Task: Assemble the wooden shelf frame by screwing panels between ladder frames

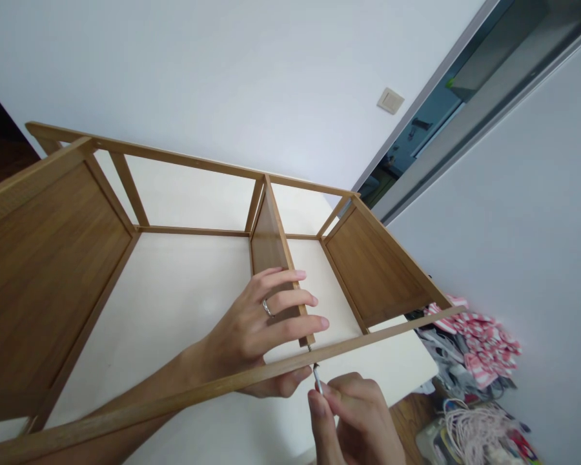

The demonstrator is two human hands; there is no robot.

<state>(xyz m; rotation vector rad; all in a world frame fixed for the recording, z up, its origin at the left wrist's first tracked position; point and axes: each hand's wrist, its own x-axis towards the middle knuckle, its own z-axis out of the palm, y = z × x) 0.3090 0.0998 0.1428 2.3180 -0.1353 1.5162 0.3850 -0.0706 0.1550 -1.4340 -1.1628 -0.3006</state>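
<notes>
A wooden shelf frame with several panels stands on a white surface. My left hand (252, 323) reaches behind the front rail (252, 376). Its fingers lie across the edge of the middle panel (271, 226), and the thumb side shows below the rail. Between the panel's near end and the rail there is a narrow gap, with a thin metal screw (310, 348) visible in it. In front of the rail, my right hand (358, 413) pinches a thin silver hex key (318, 381). Its dark tip is at the rail's outer face, in line with the screw.
A left side panel (53, 284) and a right side panel (375, 261) join the back rail (188, 161). The white tabletop (188, 290) lies underneath. Striped cloth (489, 339) and a bin of pale cord (474, 426) are on the floor at right. A wall and doorway stand behind.
</notes>
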